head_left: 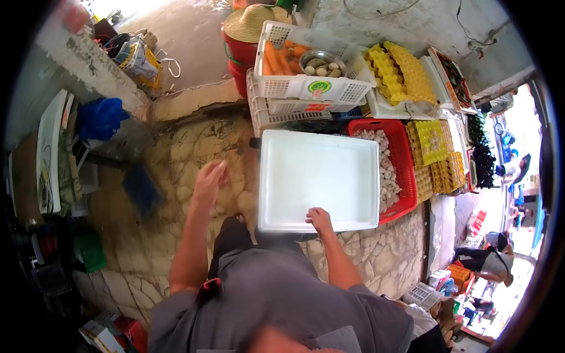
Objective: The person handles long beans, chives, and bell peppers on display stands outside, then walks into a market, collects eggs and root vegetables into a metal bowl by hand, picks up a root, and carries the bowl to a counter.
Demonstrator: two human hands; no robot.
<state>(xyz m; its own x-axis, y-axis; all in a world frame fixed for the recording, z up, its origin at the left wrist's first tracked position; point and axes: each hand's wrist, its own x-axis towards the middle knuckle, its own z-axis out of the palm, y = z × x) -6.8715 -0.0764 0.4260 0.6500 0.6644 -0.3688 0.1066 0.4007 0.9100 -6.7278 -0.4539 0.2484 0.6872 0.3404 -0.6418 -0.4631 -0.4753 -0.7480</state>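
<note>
A white foam box [318, 179] lies in front of me, its pale inside facing up and bare. My right hand [319, 220] is over the box's near side, fingers loosely bent and apart; whether it touches the rim I cannot tell. Left of the box, my left hand [212, 177] hangs in the air above the stone floor, fingers loosely bent, holding nothing that I can see. Beyond the box's right edge is a red plastic basket [407, 170] with many garlic bulbs [387, 176].
Behind the box, a white crate [282, 88] holds carrots [276, 59] and a metal bowl [322, 63] of eggs. Yellow egg trays [432, 141] are stacked at the right. A straw hat [256, 22] tops a red bin. Several people are outside, far right.
</note>
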